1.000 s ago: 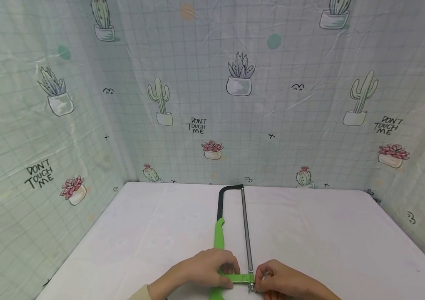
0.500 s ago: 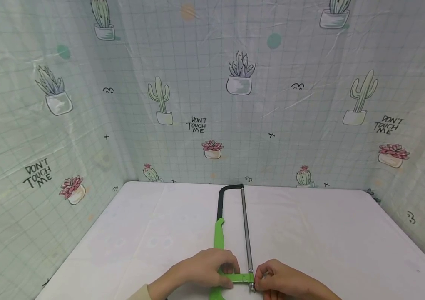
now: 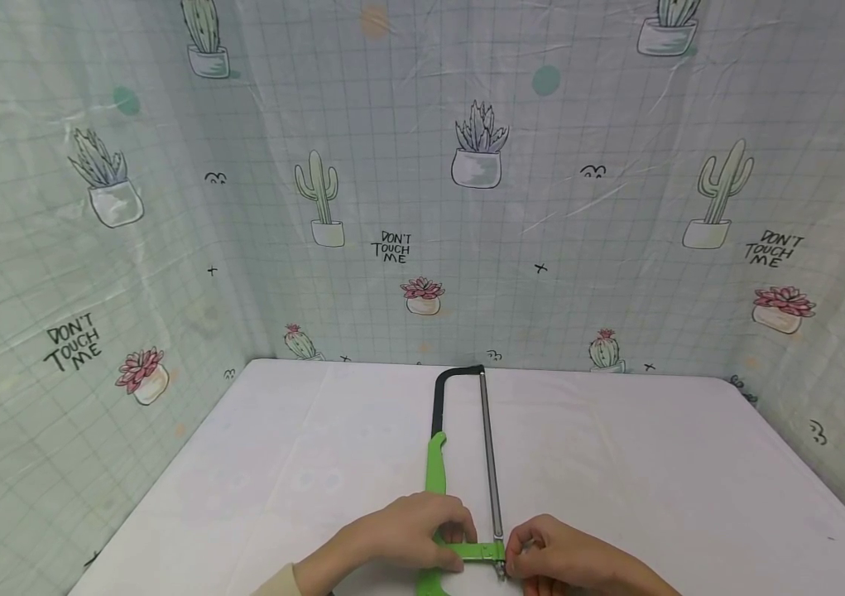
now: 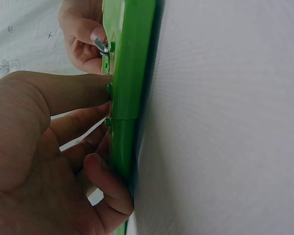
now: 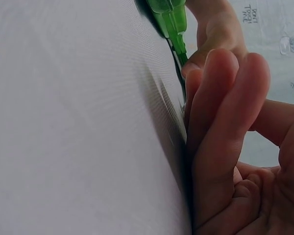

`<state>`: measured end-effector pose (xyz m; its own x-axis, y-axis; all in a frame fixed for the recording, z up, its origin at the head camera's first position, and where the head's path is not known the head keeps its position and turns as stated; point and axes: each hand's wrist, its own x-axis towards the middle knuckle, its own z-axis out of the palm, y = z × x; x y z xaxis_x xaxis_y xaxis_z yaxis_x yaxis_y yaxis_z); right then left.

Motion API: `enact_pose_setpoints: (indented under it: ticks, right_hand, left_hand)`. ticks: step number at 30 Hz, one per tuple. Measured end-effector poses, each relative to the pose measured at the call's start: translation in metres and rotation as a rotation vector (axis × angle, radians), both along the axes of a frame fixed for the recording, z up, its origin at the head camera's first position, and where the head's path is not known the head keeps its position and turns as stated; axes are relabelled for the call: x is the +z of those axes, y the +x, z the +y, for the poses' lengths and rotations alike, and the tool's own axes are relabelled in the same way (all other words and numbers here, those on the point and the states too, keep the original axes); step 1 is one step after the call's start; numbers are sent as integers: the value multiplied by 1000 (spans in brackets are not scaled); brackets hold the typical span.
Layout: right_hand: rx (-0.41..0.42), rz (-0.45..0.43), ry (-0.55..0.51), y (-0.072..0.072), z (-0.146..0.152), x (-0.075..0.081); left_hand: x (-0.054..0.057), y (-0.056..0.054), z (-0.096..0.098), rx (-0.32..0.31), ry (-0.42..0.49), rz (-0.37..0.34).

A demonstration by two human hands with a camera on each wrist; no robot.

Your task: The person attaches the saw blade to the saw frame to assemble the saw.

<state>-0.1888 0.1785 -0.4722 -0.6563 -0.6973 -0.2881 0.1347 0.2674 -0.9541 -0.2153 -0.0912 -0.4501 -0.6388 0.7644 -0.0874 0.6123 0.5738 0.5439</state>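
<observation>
A hacksaw [image 3: 434,472] with a green and black frame lies flat on the white table, its grey blade [image 3: 491,463] on the right side. My left hand [image 3: 418,530] grips the green frame near the crosspiece; the left wrist view shows the thumb and fingers bent around the green bar [image 4: 125,98]. At the near end of the blade sits a small metal wing nut [image 3: 500,569]. My right hand [image 3: 564,555] pinches at this wing nut with thumb and index finger. In the right wrist view, the right hand's curled fingers [image 5: 225,103] hide the nut.
The white table [image 3: 616,463] extends to both sides of the saw. Behind it and at the sides hangs a curtain [image 3: 541,215] printed with cacti and grid lines. The saw's black far end reaches almost to the table's back edge.
The wing nut shows at different angles from frame to frame, turning beside my right fingertips. My left hand and the hacksaw frame stay in place.
</observation>
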Motion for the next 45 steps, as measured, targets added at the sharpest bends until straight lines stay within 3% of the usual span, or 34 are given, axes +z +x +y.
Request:
enact_pose_setpoints:
  ticks: [14, 45]
  right_hand:
    - [-49, 20, 64, 3, -2, 3]
    - [-94, 9, 28, 8, -7, 5]
  left_hand:
    - [3, 2, 0, 5, 7, -14]
    - [5, 3, 1, 5, 1, -30]
